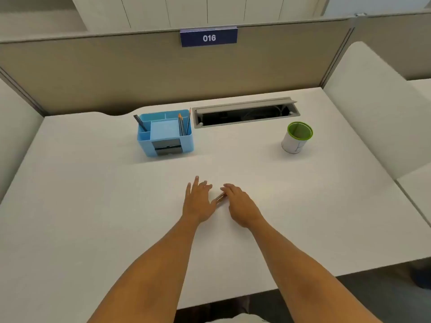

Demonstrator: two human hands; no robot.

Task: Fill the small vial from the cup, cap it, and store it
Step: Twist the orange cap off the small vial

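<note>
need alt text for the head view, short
Two bare hands, left hand and right hand, rest close together on a white desk with a thin vial between them. Behind stand a blue organiser and, further right, a green-rimmed cup.

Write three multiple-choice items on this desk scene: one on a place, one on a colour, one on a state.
1. Where does the cup stand?
A. right of the organizer
B. left of it
C. inside it

2. What colour is the cup's rim?
A. red
B. green
C. black

3. How is the cable hatch in the desk?
A. shut
B. taped over
C. open

Answers: 1 A, it stands far right of the blue organizer. 2 B, a green band rings its mouth. 3 C, its dark inside shows.
</note>
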